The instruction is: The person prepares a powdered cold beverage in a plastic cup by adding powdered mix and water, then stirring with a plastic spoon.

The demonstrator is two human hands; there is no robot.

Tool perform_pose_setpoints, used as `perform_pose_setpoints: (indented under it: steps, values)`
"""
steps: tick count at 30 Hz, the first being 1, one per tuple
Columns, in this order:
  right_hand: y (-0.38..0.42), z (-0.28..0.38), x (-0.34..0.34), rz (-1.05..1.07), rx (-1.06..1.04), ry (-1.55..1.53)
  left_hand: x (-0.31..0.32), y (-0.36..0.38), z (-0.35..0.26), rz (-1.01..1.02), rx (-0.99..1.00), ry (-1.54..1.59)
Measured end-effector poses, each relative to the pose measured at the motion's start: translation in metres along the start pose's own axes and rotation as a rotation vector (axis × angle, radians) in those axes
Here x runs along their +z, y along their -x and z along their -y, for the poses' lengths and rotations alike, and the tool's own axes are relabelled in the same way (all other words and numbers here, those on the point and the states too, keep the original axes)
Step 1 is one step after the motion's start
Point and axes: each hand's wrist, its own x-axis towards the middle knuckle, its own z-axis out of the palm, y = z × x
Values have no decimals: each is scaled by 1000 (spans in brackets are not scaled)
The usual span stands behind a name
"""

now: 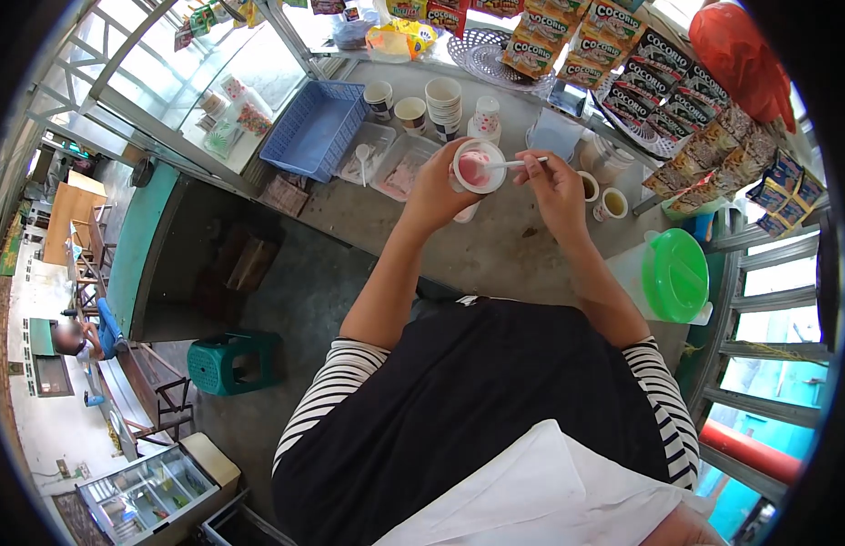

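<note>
My left hand is wrapped round a white cup with something pink inside, tilted so its mouth faces me. A white spoon reaches into the cup, its handle pinched between the fingers of my right hand. Just behind my left hand lies a clear container with pink contents. Beside it is another clear container with a white spoon in it. To the right of my right hand stand two small cups holding yellowish liquid.
A blue basket, stacked paper cups and hanging sachets line the counter's back. A green-lidded pitcher stands at the right. A green stool is on the floor at left; a person sits farther off.
</note>
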Motion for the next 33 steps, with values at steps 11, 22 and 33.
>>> perform_pose_setpoints:
  steps: [11, 22, 33]
  values:
    - [20, 28, -9, 61, -401, 447, 2, 16, 2, 10, 51, -186]
    - [57, -13, -13, -126, -98, -110, 29, 13, -17, 28, 183, -313]
    - [74, 12, -51, -124, -368, 451, 55, 7, -22, 150, 260, -275]
